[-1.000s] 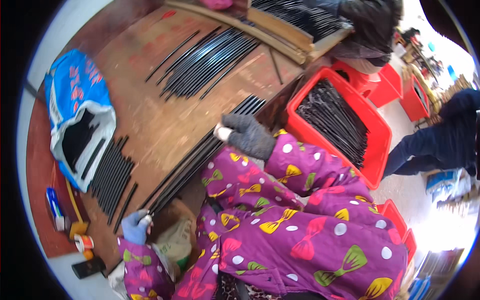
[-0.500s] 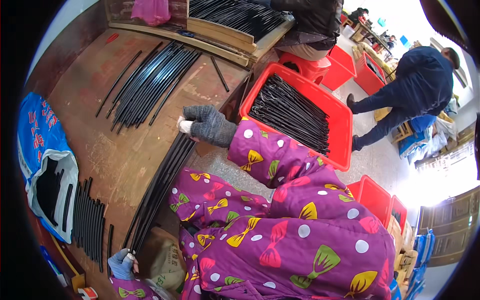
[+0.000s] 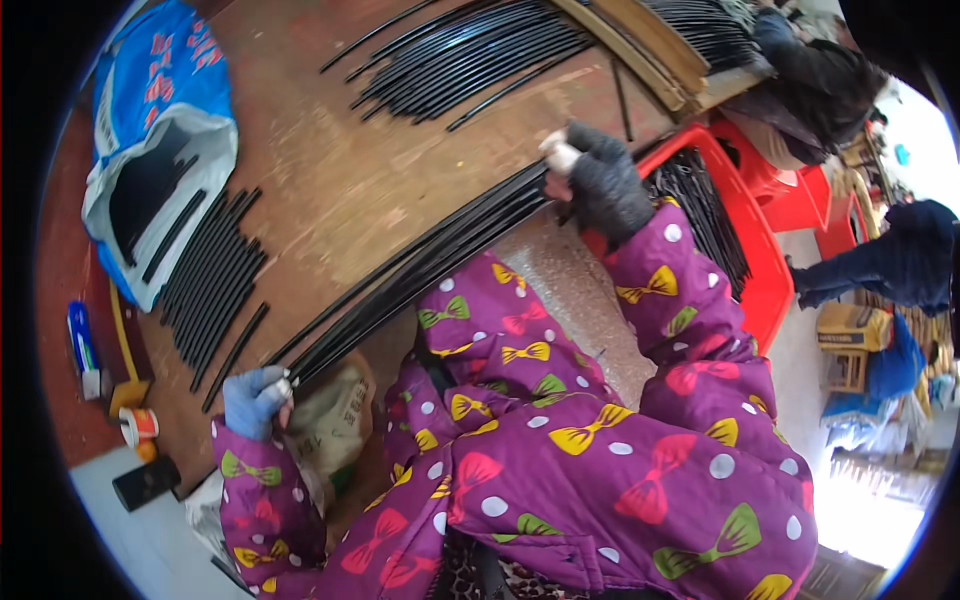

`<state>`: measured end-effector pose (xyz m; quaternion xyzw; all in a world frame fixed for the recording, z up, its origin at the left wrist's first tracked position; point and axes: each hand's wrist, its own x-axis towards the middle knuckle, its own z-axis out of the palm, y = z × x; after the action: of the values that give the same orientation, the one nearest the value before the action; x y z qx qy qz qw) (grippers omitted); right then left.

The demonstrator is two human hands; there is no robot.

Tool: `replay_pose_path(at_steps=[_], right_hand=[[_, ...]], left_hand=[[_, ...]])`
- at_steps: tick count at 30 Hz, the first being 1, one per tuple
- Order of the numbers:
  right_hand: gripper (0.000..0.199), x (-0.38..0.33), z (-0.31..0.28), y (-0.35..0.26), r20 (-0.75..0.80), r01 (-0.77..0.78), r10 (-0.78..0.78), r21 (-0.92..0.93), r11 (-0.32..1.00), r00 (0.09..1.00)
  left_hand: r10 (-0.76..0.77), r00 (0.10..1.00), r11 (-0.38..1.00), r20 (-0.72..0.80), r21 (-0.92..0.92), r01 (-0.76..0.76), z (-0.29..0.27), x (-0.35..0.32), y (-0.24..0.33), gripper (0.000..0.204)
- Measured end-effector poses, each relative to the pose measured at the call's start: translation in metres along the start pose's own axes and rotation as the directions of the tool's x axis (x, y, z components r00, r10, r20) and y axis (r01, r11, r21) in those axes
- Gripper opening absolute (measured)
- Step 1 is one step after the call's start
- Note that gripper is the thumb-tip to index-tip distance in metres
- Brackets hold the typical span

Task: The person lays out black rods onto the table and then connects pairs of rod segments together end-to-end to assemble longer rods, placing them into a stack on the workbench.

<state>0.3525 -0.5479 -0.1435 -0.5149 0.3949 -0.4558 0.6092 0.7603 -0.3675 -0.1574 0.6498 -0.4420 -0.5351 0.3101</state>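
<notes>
A long bundle of thin black rods (image 3: 420, 262) lies along the near edge of a brown wooden table (image 3: 340, 180). My left hand (image 3: 255, 400), in a blue glove, grips the bundle's near-left end. My right hand (image 3: 600, 180), in a dark grey glove with a pale fingertip, is closed on the bundle's far-right end. Both sleeves are purple with coloured bows and white dots.
Shorter black rods (image 3: 215, 275) lie at the left beside a blue-and-white bag (image 3: 150, 140). More long rods (image 3: 470, 55) lie at the table's far side. A red crate (image 3: 740, 250) of rods stands at the right. Other people work at the upper right. Small bottles and a roll sit at the far left.
The view has swung so the table and bundle sit differently in the picture. Both hands stay at the two ends of the bundle, the right hand now higher and further right.
</notes>
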Motion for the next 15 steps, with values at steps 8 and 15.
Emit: replay_pose_path(at_steps=[8,15], right_hand=[[0.022,-0.005,0.004,-0.005,-0.006,-0.027,0.03,0.251,0.968,1.0],[0.019,-0.009,0.018,-0.002,-0.069,0.085,-0.081,0.049,0.995,0.994]], left_hand=[[-0.031,0.998,0.994,-0.053,-0.11,0.026,-0.004,0.006,-0.014,0.013],[-0.026,1.0,0.999,0.002,0.019,0.026,-0.007,-0.001,0.004,0.014]])
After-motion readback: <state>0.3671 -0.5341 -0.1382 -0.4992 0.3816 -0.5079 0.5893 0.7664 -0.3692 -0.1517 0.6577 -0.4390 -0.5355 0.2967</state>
